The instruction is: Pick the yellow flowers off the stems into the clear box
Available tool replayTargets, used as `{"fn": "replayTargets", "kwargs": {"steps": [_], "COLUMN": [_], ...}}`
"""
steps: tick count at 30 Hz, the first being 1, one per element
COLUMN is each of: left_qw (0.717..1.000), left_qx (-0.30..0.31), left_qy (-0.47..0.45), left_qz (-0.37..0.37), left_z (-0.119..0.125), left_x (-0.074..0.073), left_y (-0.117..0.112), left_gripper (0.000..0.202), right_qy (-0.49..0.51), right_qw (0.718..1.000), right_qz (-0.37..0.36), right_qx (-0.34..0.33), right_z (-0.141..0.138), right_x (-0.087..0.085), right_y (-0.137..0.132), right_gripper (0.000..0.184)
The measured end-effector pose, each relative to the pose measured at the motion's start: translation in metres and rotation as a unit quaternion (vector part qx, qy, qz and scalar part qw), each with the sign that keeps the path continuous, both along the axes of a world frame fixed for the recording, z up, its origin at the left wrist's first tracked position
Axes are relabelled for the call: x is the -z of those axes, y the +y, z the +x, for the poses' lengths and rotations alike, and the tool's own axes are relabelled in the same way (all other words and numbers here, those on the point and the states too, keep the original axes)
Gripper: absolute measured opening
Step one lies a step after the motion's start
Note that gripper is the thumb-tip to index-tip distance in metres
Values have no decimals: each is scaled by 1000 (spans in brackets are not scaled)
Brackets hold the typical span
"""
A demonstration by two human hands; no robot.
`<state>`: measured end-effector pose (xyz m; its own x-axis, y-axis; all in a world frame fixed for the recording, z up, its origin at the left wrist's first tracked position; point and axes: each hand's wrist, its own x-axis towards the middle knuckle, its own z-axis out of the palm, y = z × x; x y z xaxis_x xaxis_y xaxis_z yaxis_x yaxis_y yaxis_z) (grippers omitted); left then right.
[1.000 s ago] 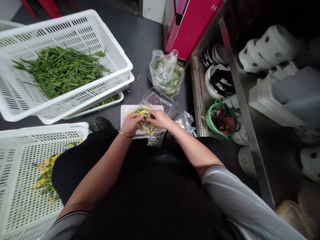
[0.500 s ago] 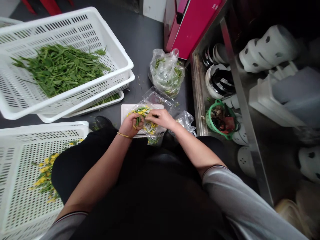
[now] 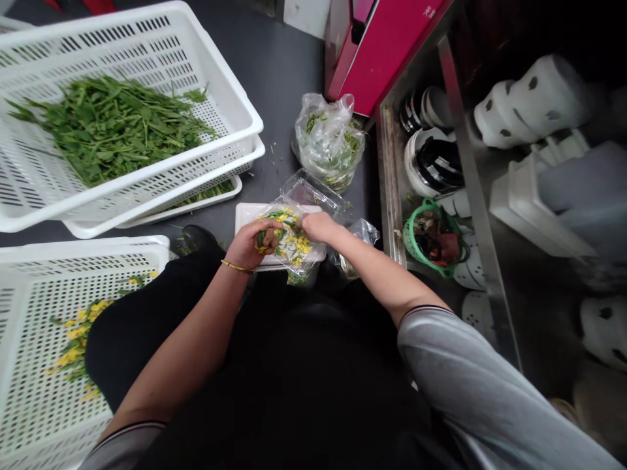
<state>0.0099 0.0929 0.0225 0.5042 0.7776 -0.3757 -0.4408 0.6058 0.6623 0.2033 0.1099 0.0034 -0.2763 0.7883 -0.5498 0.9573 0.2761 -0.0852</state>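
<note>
My left hand (image 3: 255,243) is closed around a small bunch of green stems, at the left part of a pale tray. My right hand (image 3: 319,228) is curled over the right side of the same tray (image 3: 243,214); whatever its fingers hold is hidden. Between the hands lie yellow-flowered greens (image 3: 294,245) on clear plastic film. Just behind the tray rests a clear plastic box (image 3: 313,189). Beside my right forearm is a crumpled plastic bag (image 3: 363,232).
Stacked white baskets (image 3: 220,85) with leafy greens (image 3: 122,130) stand at the left. Nearer is another white basket (image 3: 39,339) holding yellow-flowered stems (image 3: 78,339). A filled clear bag (image 3: 328,140) sits behind the tray. At the right, a metal shelf (image 3: 482,215) holds pots and a green basket (image 3: 416,245).
My right hand has moved away from my left hand, slightly to the right, and its fingers are more curled. More yellow flowers now show between the hands.
</note>
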Motion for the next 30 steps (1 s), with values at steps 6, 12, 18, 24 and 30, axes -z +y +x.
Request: {"fn": "replayTargets", "kwargs": {"steps": [6,12,18,24,30], "left_qw": [998,996,997,991,989], "left_qx": [-53,-77,-70,-115,-123], "left_qy": [21,40,42,68,81], "left_qz": [18,20,15,17,-9], "left_z": [-9,-10,-5,-13,-10], "left_x": [1,0,4,13,17], "left_y": [3,5,2,5,7], "left_gripper": [19,16,20,18,14], "right_qy": [69,47,76,38,78], "right_qw": [995,998,996,993,979], "right_qz": [-17,27,5,-30,26], "right_qx": [-69,-40,38,110,185], "right_z": [-24,6,-36,-19,-4], "right_x": [41,21,27,36,28], "right_y": [-3,-4,-17,-19,-10], "right_gripper": [31,32,39,37,26]}}
